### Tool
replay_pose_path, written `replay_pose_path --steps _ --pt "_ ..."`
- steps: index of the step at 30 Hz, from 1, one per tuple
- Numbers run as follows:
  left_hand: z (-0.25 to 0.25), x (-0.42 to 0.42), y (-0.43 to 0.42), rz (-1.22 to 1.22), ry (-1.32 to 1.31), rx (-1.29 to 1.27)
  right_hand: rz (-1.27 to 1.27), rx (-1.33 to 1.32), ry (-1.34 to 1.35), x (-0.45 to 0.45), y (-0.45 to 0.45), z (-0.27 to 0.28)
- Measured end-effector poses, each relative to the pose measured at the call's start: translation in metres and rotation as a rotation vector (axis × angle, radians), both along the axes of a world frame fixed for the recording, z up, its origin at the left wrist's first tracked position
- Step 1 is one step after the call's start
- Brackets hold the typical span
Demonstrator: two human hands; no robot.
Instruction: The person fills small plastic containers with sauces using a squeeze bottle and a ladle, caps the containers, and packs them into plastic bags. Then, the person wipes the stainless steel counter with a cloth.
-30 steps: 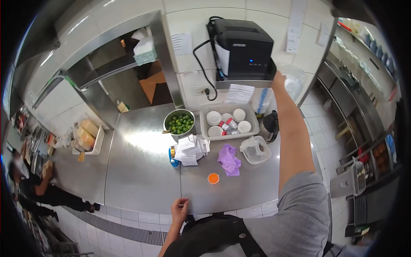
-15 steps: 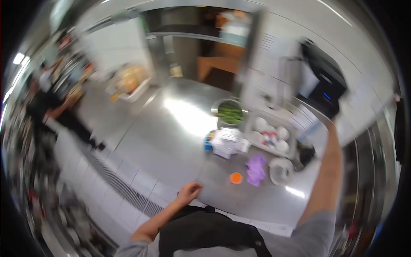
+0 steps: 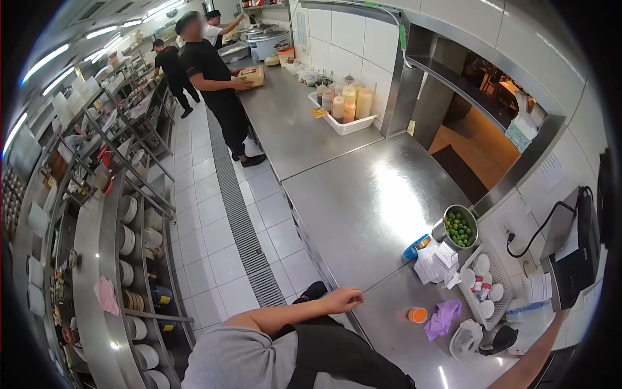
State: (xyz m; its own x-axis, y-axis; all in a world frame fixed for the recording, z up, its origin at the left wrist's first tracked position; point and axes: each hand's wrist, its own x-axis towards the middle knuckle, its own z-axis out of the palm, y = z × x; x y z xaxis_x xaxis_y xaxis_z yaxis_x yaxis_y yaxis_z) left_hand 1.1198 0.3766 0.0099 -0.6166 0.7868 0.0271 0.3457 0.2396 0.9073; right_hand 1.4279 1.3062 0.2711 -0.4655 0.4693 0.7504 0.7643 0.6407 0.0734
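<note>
My left hand (image 3: 343, 300) hovers at the front edge of the steel counter (image 3: 350, 230), its fingers loosely curled with nothing visible in them. At the right, my right hand (image 3: 560, 319) reaches up to the lower end of a black wall-mounted receipt printer (image 3: 578, 259); its fingers are hard to make out, and whether it touches the printer is unclear. Near my left hand stand a small orange-filled cup (image 3: 417, 315) and a crumpled purple cloth (image 3: 443, 320). Beyond them are a stack of white paper slips (image 3: 437, 262), a blue packet (image 3: 416, 247) and a metal pot of limes (image 3: 459, 227).
A white basket (image 3: 497, 311) holds round white containers. A lidded plastic tub (image 3: 466, 340) is beside it. Sauce bottles stand in a white tray (image 3: 350, 127). A co-worker (image 3: 217, 84) holds a board or box at the far counter; two others work beyond. Shelves (image 3: 120, 259) line the left.
My view has swung to the left, bringing the co-workers and left shelves into fuller sight. My right hand stays by the printer; my left hand stays near the counter's edge.
</note>
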Motion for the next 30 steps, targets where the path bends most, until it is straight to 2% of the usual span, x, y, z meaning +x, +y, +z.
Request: replay_pose_path --steps 11,12,13,16,17,18,19,20,22,24,26,28,30 --pt "-0.003 -0.011 -0.002 -0.046 -0.003 -0.010 0.104 0.153 0.096 0.005 0.037 -0.013" --pt "0.000 -0.013 0.000 -0.060 0.002 0.002 0.205 -0.021 0.134 0.013 0.056 -0.016" --pt "0.003 -0.015 0.002 -0.064 0.002 -0.003 0.201 -0.025 0.135 0.024 0.056 -0.007" --pt "0.015 -0.022 0.009 -0.083 -0.019 -0.007 0.068 0.431 0.066 0.061 0.074 0.064" --pt "0.017 -0.025 0.011 -0.076 -0.015 0.015 0.102 0.429 0.556 0.031 0.006 0.100" --pt "0.020 -0.027 0.013 -0.069 -0.012 0.038 0.266 0.481 1.063 -0.023 -0.128 0.155" --pt "0.024 -0.031 0.016 -0.071 -0.012 0.034 0.100 0.387 1.006 -0.049 -0.267 0.186" --pt "0.029 -0.037 0.019 -0.066 -0.037 0.067 0.116 0.350 0.960 -0.067 -0.338 0.170" --pt "0.044 -0.049 0.029 -0.029 -0.049 0.117 0.350 0.228 0.772 -0.100 -0.441 0.094" --pt "0.075 -0.065 0.041 0.016 -0.052 0.178 0.648 -0.008 0.514 -0.136 -0.535 0.019" --pt "0.103 -0.088 0.054 -0.003 -0.071 0.135 0.966 -0.247 0.264 -0.174 -0.619 -0.031" --pt "0.130 -0.110 0.066 -0.076 -0.456 0.388 1.228 -0.446 0.078 -0.203 -0.682 -0.057" --pt "0.160 -0.129 0.065 -0.180 -0.726 0.559 1.432 -0.695 -0.037 -0.230 -0.732 -0.071"
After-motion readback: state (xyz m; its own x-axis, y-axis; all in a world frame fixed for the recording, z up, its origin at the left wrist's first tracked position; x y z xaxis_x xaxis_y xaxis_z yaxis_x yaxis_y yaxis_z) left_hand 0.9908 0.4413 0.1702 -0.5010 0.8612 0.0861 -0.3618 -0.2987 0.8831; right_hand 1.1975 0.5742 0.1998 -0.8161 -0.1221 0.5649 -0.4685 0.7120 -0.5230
